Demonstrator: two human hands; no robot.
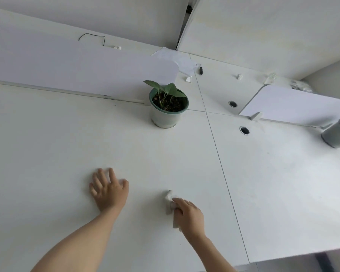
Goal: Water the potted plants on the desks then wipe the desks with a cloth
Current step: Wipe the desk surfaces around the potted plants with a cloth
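A small green-leaved plant in a pale pot with a green rim (168,107) stands on the white desk (67,144), near the divider's end. My right hand (188,214) holds a crumpled white cloth (170,201) against the desk top, well in front of the pot. My left hand (108,188) lies flat on the desk to the left of the cloth, fingers spread and straight, holding nothing.
Low white dividers (77,63) run across the back of the desks. A seam (220,160) splits this desk from its right-hand neighbour, which has two cable holes (244,130) and a grey container (338,134). Papers, a dark pen (201,69) and paper scraps lie beyond.
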